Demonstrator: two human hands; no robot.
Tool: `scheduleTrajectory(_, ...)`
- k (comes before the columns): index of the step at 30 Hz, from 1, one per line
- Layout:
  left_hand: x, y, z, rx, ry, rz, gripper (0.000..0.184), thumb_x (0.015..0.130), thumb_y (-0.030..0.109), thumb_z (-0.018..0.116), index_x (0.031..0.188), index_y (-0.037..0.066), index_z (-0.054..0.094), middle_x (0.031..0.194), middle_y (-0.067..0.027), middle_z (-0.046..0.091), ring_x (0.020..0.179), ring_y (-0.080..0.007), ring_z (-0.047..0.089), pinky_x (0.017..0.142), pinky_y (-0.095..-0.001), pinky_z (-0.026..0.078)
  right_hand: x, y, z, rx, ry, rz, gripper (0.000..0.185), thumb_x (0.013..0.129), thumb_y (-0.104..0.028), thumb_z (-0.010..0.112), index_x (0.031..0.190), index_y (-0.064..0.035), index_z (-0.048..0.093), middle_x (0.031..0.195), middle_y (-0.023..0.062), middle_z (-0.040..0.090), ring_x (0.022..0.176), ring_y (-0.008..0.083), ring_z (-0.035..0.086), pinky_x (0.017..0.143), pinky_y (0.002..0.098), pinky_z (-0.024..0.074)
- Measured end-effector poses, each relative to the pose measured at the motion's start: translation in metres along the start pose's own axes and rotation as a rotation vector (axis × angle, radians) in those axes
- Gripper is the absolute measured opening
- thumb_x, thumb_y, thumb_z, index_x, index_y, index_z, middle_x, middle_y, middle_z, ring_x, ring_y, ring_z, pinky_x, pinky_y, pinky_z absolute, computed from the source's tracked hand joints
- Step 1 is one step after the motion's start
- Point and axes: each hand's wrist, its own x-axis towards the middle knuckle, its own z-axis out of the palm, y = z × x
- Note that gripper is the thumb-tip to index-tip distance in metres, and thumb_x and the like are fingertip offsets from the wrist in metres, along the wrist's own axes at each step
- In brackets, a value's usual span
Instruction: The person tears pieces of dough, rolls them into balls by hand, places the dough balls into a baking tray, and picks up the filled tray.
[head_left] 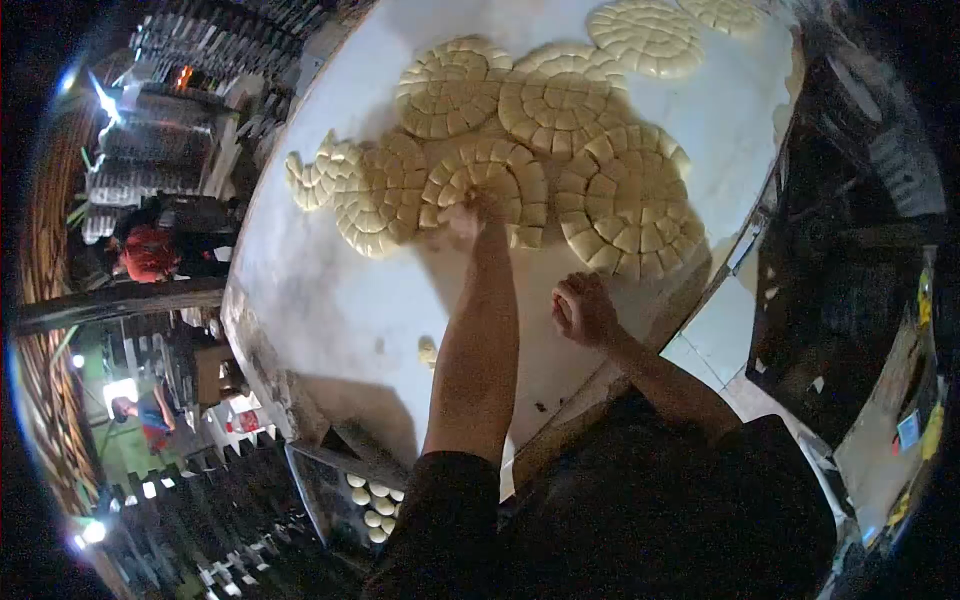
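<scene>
My left hand (466, 217) reaches to the middle of a spiral of cut dough pieces (488, 158), its fingers drawn together at the inner pieces. What its fingertips hold is too small to tell. To the right and nearer my body, my right hand (588, 310) is curled closed just above the table, and its palm is hidden. A large round of cut dough (630, 200) lies beyond it. Left of my left hand is another dough round (380, 200). One small loose dough piece (427, 351) sits beside my left forearm.
More cut dough rounds (450, 88) lie farther back on the pale table (340, 310). A tray (310, 490) with several dough balls (373, 518) stands below the near left edge. People (150, 254) are in the background at left.
</scene>
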Motion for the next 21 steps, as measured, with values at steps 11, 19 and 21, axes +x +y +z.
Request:
scheduleTrajectory(11,-0.055,-0.307,-0.090,-0.136,0.269,0.749,0.055,0.095,0.042,0.058,0.133,0.004,0.045,0.125,-0.0117,0.051,0.108,-0.0248,0.053,0.099,-0.0410,0.042,-0.008,0.001,0.025,0.179,-0.142,0.064,0.026,0.075,-0.031,0.063,0.090,-0.0105,0.064,0.085,0.0114,0.063,0.079,0.0333,0.059,0.075,0.0474,0.0434)
scheduleTrajectory(19,-0.244,-0.281,-0.308,-0.586,-0.318,0.711,0.060,0.089,0.047,0.067,0.128,0.007,0.048,0.119,-0.0110,0.055,0.109,-0.0248,0.053,0.097,-0.0396,0.042,-0.097,-0.112,0.128,0.471,-0.079,0.152,0.056,0.082,-0.024,0.077,0.119,-0.0003,0.043,0.101,0.0149,0.058,0.091,0.0202,0.060,0.077,0.0368,0.0512)
scheduleTrajectory(21,-0.248,-0.297,-0.320,-0.512,-0.197,0.775,0.054,0.089,0.043,0.067,0.124,0.006,0.049,0.115,-0.0096,0.056,0.105,-0.0230,0.054,0.095,-0.0400,0.043,-0.101,-0.094,0.129,0.632,-0.244,0.208,0.054,0.081,-0.023,0.078,0.115,0.0002,0.043,0.099,0.0126,0.057,0.087,0.0182,0.060,0.073,0.0354,0.0520)
